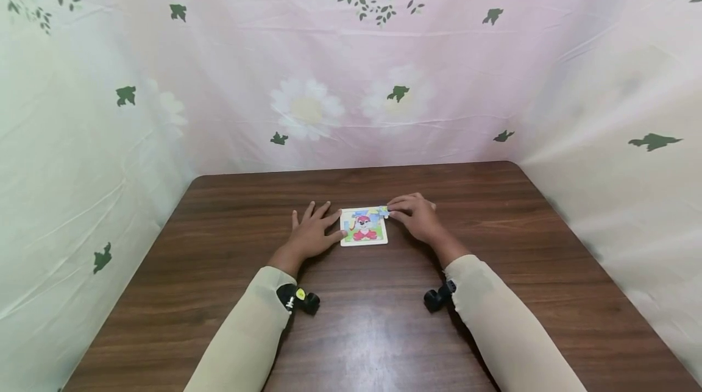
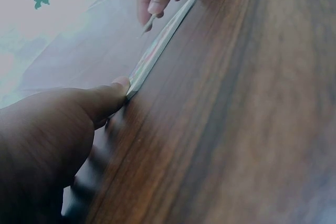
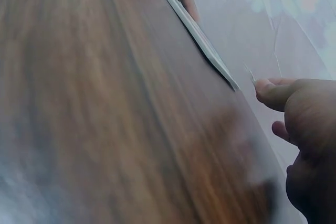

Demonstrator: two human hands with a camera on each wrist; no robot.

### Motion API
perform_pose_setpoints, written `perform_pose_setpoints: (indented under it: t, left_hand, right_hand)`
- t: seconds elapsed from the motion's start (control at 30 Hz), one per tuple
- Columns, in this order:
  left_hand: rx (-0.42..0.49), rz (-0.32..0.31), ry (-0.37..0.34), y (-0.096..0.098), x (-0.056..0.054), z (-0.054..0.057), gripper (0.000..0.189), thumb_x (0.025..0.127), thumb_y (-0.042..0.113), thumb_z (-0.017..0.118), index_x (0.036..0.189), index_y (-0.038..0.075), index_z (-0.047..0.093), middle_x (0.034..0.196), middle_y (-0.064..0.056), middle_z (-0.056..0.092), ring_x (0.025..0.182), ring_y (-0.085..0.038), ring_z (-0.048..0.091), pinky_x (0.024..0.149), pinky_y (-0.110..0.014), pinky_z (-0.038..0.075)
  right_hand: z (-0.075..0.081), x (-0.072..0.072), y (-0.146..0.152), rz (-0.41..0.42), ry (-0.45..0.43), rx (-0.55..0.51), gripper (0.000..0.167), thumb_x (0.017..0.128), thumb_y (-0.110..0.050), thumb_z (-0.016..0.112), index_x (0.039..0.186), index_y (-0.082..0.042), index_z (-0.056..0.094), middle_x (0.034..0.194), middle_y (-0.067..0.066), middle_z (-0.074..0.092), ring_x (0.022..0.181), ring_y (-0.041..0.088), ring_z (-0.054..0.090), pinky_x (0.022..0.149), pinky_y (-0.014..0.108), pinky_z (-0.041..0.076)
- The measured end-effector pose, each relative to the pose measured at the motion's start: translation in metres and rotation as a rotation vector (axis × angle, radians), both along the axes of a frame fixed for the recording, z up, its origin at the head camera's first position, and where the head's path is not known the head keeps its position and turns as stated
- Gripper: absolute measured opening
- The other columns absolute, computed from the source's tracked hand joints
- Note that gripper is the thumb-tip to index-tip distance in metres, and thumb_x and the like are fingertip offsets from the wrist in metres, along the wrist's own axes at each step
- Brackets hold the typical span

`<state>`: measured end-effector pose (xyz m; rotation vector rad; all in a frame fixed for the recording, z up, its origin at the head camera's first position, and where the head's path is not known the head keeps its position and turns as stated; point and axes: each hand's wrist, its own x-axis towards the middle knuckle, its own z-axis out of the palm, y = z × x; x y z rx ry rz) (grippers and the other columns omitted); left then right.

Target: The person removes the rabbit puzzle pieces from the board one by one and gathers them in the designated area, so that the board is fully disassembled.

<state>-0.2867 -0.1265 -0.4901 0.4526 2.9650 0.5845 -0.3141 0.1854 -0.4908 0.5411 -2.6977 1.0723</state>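
A small square jigsaw puzzle (image 1: 364, 244) with a white frame and a pink cartoon animal lies flat on the table. My left hand (image 1: 311, 235) is spread beside it, its thumb and index fingertip touching the left side; the left wrist view shows the thumb on the frame's edge (image 2: 163, 46). Between thumb and fingers, my right hand (image 1: 418, 219) pinches a puzzle piece (image 1: 383, 212), bluish with some yellow, over the top right corner. In the right wrist view that piece (image 3: 251, 74) is tilted and raised above the frame. The piece hides part of that corner.
The brown wood-grain table (image 1: 356, 343) reaches back to a pale fabric backdrop (image 1: 340, 44) printed with leaves, flowers and birds. Fabric also hangs along both sides. Each sleeved wrist carries a small black camera (image 1: 310, 303).
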Motion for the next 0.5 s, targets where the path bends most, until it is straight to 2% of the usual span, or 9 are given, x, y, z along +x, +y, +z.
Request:
perform_pose_setpoints:
  t: [0.27,0.5]
  left_hand:
    - [0.000,0.000,-0.001,0.0002,-0.0001,-0.0003,0.073,0.106,0.065,0.058,0.170,0.034,0.040,0.184,-0.005,0.024,0.173,-0.041,0.006,0.131,-0.078,-0.005]
    - [0.013,-0.004,0.009,-0.0009,-0.0011,-0.0028,0.072,0.107,0.064,0.057,0.170,0.033,0.041,0.184,-0.006,0.024,0.173,-0.042,0.006,0.131,-0.079,-0.005]
  right_hand:
    - [-0.0013,-0.0013,0.0059,-0.033,-0.041,0.024,0.022,0.103,-0.020,0.077,0.123,-0.013,0.084,0.138,0.009,0.078,0.136,0.037,0.061,0.120,0.079,0.023]
    - [-0.0022,-0.0004,0.0062,-0.066,-0.064,0.019,0.023,0.103,-0.020,0.077,0.124,-0.012,0.084,0.138,0.011,0.077,0.137,0.037,0.062,0.121,0.073,0.029]
